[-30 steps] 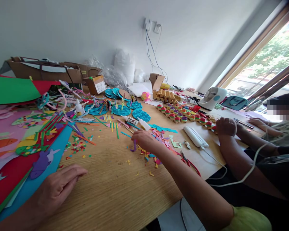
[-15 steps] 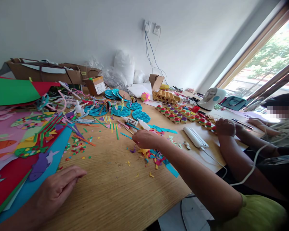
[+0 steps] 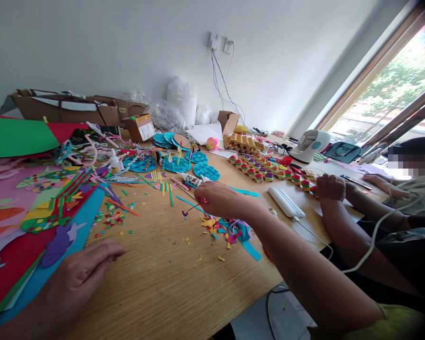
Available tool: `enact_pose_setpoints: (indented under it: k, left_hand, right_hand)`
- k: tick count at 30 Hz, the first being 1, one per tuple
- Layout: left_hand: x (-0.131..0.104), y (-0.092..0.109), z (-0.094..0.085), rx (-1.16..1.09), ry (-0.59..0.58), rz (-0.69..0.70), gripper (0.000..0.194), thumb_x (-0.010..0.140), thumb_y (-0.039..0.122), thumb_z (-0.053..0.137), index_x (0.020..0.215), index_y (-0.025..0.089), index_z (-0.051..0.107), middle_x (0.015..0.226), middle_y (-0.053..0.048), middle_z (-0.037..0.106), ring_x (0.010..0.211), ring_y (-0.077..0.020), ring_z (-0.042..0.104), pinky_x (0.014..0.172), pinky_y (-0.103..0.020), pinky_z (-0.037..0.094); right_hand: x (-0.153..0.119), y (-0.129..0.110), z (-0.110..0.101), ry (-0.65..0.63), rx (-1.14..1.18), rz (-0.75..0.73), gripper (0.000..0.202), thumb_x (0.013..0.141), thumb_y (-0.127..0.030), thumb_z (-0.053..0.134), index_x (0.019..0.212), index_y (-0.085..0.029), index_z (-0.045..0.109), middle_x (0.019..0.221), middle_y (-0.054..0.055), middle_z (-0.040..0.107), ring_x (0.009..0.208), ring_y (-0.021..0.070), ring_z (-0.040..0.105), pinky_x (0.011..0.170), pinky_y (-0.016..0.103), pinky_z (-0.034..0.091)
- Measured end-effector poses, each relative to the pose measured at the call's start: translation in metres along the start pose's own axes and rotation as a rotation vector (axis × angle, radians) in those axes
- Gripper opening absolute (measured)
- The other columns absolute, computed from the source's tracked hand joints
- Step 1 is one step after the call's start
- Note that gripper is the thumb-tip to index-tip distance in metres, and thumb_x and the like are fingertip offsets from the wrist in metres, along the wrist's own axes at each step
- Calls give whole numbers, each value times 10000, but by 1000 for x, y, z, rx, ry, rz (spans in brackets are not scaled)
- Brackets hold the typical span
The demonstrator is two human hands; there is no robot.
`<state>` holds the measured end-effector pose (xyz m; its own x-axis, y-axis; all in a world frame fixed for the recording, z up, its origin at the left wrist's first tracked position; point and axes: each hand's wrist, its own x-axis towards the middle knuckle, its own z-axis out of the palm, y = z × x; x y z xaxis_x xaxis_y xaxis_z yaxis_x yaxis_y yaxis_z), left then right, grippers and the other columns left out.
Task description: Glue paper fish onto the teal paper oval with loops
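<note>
My left hand (image 3: 88, 271) rests on the wooden table at the lower left, fingers curled together, with no object visible in it, beside a blue sheet (image 3: 86, 231) and a purple paper fish (image 3: 58, 243). Stretched over the middle, my right hand (image 3: 216, 200) has its fingers closed; a thin purple strip (image 3: 185, 213) sticks out from the fingertips to the left. Its palm side is hidden. Just behind it lies a glue bottle (image 3: 191, 180). Coloured paper scraps (image 3: 230, 231) are heaped below the wrist.
Blue discs (image 3: 206, 172), a painted egg-carton strip (image 3: 257, 169) and cardboard boxes (image 3: 140, 127) stand farther back. Small dots and strips lie left of centre. A white device (image 3: 286, 202) with a cable is at the right, near another person's clasped hands (image 3: 331, 187) and a fan (image 3: 310, 145).
The purple strip has shifted left and slightly up, and now extends from my right fingertips. My right forearm has moved a little, showing something red beneath it. My left hand stays in place.
</note>
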<state>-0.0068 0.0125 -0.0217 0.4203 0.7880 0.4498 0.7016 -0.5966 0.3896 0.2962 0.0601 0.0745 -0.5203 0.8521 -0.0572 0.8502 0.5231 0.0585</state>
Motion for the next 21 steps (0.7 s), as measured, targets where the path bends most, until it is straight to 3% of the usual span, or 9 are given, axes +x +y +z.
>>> enact_pose_setpoints:
  k: [4, 7, 13, 16, 21]
  left_hand:
    - [27, 17, -15, -242, -27, 2, 188, 790, 268, 463, 830, 270, 647, 863, 35, 691, 819, -139, 641, 728, -187, 495]
    - [54, 31, -21, -288, -45, 18, 192, 800, 284, 455, 836, 233, 637, 848, 3, 672, 806, -143, 617, 684, -199, 493]
    - [95, 58, -14, -246, -31, 164, 207, 807, 276, 432, 846, 215, 626, 896, -18, 643, 872, -165, 585, 745, -275, 484]
    - [109, 68, -3, -195, -33, 258, 209, 812, 245, 429, 850, 210, 632, 918, -24, 629, 920, -173, 567, 803, -308, 465]
    - [128, 77, 16, -173, -48, 325, 190, 794, 160, 448, 835, 201, 629, 908, -25, 624, 935, -172, 555, 829, -321, 457]
  right_hand:
    - [-3, 2, -2, -27, 387, 22, 100, 706, -110, 501, 758, -172, 560, 696, -20, 564, 620, 86, 475, 539, 195, 314]
    - [0, 2, 5, -44, 681, 12, 68, 713, -125, 512, 760, -157, 549, 659, -41, 499, 585, 67, 441, 513, 176, 328]
    - [4, 3, 22, -71, 991, 82, 152, 713, -145, 501, 833, -145, 594, 622, -53, 478, 536, 57, 404, 478, 172, 319]
    - [3, 2, 23, -20, 925, 136, 164, 710, -149, 496, 821, -156, 617, 606, -55, 493, 521, 56, 404, 483, 175, 318]
    - [-4, 1, 21, 86, 534, 227, 172, 713, -154, 507, 782, -204, 658, 636, -42, 579, 574, 79, 484, 524, 192, 319]
